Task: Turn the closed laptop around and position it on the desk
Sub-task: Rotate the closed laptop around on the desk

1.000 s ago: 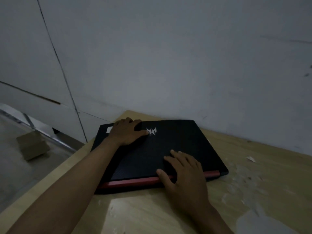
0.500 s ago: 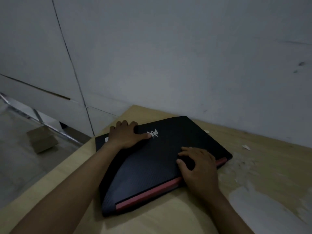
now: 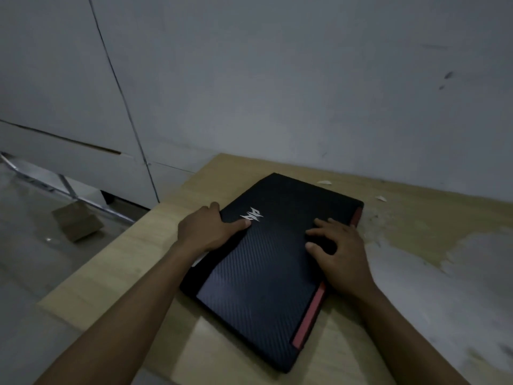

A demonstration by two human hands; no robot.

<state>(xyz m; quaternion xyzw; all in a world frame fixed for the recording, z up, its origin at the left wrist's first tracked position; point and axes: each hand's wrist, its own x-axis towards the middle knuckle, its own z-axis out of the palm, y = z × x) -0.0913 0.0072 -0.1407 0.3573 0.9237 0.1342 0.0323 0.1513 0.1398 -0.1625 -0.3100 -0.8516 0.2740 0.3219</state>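
A closed black laptop (image 3: 266, 279) with a silver logo and a red hinge strip lies flat on the wooden desk (image 3: 116, 273), turned so its red strip faces right. My left hand (image 3: 206, 232) grips its left edge, thumb on the lid beside the logo. My right hand (image 3: 337, 254) presses on the lid near the red strip, fingers spread and bent.
A grey wall (image 3: 305, 93) runs just behind the desk. The desk's right part has peeled, whitish patches (image 3: 444, 287) and small flakes (image 3: 381, 198). Off the desk's left edge lie the floor, a small cardboard box (image 3: 76, 222) and a metal frame (image 3: 63, 187).
The laptop has rotated counter-clockwise under both hands: its red strip, first facing me, now points right. My right hand has slid along the lid with it.
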